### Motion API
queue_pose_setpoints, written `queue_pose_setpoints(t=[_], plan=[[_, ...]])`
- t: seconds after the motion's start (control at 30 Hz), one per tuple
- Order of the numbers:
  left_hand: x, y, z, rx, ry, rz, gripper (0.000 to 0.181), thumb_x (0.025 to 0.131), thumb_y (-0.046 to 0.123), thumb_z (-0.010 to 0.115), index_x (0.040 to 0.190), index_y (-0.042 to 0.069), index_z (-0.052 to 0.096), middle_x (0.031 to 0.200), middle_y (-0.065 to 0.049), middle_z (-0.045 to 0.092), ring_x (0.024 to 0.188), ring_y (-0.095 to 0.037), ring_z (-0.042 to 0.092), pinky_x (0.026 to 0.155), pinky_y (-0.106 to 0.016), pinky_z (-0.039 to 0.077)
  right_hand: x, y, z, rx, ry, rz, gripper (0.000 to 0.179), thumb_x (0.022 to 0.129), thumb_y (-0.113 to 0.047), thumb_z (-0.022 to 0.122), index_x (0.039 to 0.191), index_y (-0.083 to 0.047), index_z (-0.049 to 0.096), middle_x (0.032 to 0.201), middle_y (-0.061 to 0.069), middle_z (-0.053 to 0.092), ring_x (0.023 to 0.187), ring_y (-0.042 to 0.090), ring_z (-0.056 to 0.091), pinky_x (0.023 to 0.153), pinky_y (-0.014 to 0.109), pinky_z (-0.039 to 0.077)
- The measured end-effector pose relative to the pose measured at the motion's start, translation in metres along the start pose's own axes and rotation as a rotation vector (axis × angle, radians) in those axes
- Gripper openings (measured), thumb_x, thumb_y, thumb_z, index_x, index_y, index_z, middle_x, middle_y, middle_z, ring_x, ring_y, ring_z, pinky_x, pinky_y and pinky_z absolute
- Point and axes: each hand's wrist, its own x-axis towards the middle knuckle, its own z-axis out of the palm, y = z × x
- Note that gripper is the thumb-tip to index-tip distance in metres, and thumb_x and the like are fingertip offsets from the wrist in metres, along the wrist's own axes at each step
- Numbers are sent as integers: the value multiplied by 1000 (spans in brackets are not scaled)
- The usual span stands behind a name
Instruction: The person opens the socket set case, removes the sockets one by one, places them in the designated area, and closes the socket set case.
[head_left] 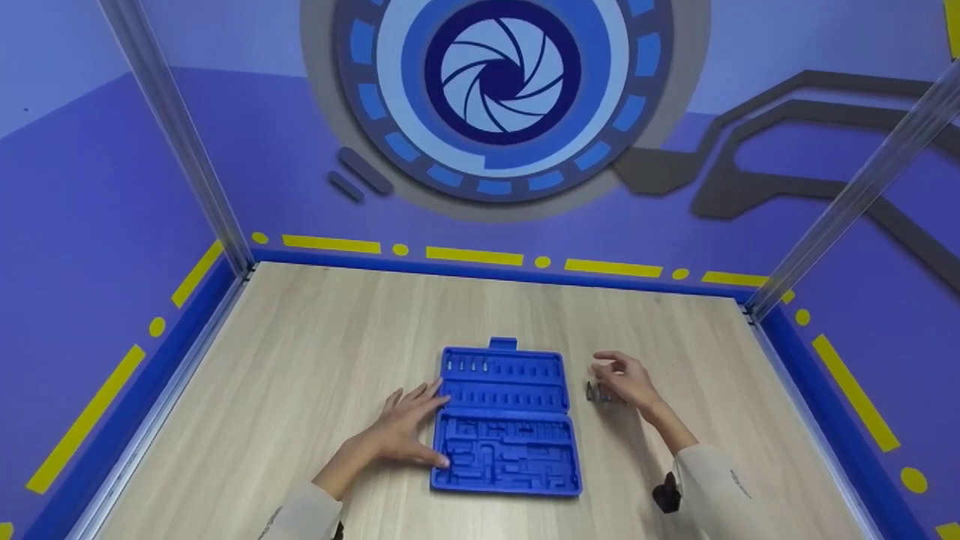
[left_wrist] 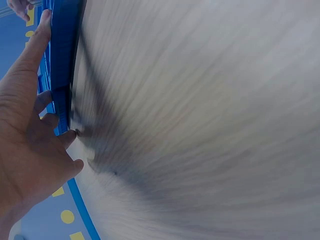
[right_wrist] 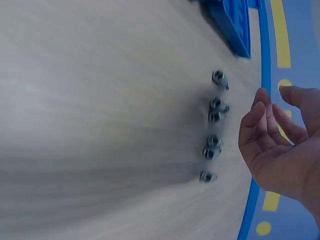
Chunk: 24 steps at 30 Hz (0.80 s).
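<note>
A blue case (head_left: 503,412) is lying unfolded on the bench (head_left: 337,322), between the two hands; its latch tab (head_left: 503,343) is pointing away from the person; its far half is holding four small metal bits (head_left: 473,366) in the left end of the far row of slots, while its near half is showing moulded hollows.

The left hand (head_left: 401,426) is resting against the case's left side with fingers spread, its thumb lying over the near half's edge; the right hand (head_left: 628,381) is hovering just right of the case with fingers loosely bent, thumb and fingertips standing apart and gripping nothing that shows; small metal sockets (right_wrist: 215,117) are standing in an uneven line on the bench beside it.

Pale sleeves (head_left: 712,487) are covering both forearms; a blue and purple wall (head_left: 262,165) with yellow dashes is rising behind the bench.
</note>
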Motion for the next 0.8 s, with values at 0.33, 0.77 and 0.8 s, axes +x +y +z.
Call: queue_pose_setpoints(t=[0.33, 0.77, 0.8], plan=[[0, 2, 0, 8, 12, 24, 110, 71, 54, 89, 156, 5, 39, 169, -23, 20, 154, -53, 19, 119, -78, 8, 8, -22, 40, -18, -203, -135, 42, 103, -12, 61, 138, 9, 53, 106, 30, 66, 82, 22, 67, 65, 29, 57], [-1, 1, 0, 6, 10, 8, 111, 70, 54, 90, 156, 6, 39, 170, -21, 19, 154, -52, 19, 120, -76, 7, 23, -54, 94, -11, -339, -150, 42, 103, -12, 60, 139, 9, 52, 103, 35, 64, 72, 35, 70, 64, 49, 63], [0, 2, 0, 6, 9, 8, 111, 70, 54, 90, 156, 6, 39, 170, -22, 19, 154, -52, 19, 120, -76, 7, 25, -55, 98, -13, -345, -141, 42, 103, -11, 60, 139, 8, 53, 103, 34, 65, 69, 29, 70, 63, 47, 64]])
